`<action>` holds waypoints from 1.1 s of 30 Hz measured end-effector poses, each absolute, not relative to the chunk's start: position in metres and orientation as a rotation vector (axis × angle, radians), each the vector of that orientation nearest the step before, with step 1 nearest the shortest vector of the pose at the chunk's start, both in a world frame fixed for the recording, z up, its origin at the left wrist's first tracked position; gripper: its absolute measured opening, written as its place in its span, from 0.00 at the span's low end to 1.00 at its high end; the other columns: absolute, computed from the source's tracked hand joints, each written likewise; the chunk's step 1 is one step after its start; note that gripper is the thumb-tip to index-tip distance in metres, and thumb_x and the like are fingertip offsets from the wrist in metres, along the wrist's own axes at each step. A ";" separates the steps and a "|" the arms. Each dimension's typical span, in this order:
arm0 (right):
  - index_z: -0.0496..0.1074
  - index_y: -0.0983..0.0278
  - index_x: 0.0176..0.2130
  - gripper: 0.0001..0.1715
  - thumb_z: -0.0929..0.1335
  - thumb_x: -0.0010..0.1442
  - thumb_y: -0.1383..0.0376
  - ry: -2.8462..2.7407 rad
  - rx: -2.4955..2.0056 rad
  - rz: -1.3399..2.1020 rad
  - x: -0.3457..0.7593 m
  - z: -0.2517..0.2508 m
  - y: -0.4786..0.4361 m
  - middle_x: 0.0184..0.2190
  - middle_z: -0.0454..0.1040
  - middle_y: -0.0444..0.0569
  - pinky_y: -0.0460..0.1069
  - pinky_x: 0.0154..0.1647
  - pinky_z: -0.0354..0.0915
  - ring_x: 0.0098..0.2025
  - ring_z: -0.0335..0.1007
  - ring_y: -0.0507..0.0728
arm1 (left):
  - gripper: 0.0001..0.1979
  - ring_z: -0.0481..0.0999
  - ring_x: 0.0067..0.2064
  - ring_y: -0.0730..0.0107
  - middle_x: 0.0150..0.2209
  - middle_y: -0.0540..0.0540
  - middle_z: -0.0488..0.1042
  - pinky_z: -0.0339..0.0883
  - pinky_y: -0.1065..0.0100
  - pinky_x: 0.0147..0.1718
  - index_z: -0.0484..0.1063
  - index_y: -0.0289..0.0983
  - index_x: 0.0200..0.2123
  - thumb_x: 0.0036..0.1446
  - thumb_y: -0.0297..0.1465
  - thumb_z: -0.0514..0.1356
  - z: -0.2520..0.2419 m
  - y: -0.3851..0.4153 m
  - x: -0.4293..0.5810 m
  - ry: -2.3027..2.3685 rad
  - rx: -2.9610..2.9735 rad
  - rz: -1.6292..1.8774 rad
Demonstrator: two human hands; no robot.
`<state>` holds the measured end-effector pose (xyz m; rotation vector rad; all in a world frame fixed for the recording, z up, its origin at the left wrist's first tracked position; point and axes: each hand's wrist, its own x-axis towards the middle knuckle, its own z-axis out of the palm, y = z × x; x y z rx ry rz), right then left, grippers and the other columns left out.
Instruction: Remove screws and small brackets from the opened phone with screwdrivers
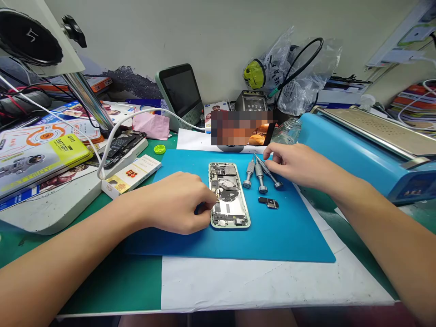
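An opened phone [229,195] lies face down on a blue mat [289,227], its boards and cables exposed. My left hand [180,202] rests against the phone's left edge, with thumb and fingers pinched at a small part there. My right hand [293,165] reaches to three grey screwdrivers [260,175] lying to the right of the phone, and its fingertips grip the tip end of the rightmost one [272,176]. A small dark phone part [269,202] sits on the mat just below the screwdrivers.
A blue machine [361,145] stands at the right, a glass jar [288,131] beside it. A small screen [180,93], a meter and plastic bags line the back wall. At the left lie boxes, a white cable [112,136], a green cap [159,149] and a lamp post.
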<state>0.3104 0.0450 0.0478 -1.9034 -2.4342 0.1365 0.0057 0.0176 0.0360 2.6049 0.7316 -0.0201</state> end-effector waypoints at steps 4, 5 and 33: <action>0.73 0.59 0.40 0.09 0.64 0.65 0.59 -2.443 -1.906 0.162 0.310 0.048 0.046 0.27 0.80 0.46 0.51 0.25 0.56 0.28 0.76 0.59 | 0.10 0.54 0.24 0.69 0.21 0.54 0.60 0.49 0.62 0.30 0.63 0.41 0.24 0.57 0.29 0.58 0.037 0.018 0.005 0.732 2.607 -0.023; 0.73 0.59 0.39 0.09 0.64 0.65 0.59 -2.443 -1.903 0.164 0.310 0.048 0.046 0.27 0.80 0.46 0.51 0.25 0.56 0.28 0.76 0.59 | 0.10 0.54 0.24 0.69 0.21 0.53 0.61 0.49 0.63 0.30 0.63 0.41 0.24 0.57 0.28 0.58 0.037 0.018 0.005 0.734 2.609 -0.022; 0.70 0.59 0.47 0.14 0.68 0.63 0.56 -2.440 -1.832 0.290 0.314 0.039 0.047 0.28 0.81 0.45 0.49 0.23 0.57 0.24 0.74 0.58 | 0.10 0.59 0.25 0.69 0.21 0.52 0.65 0.52 0.63 0.30 0.65 0.40 0.25 0.58 0.30 0.59 0.036 0.018 0.005 0.745 2.608 -0.018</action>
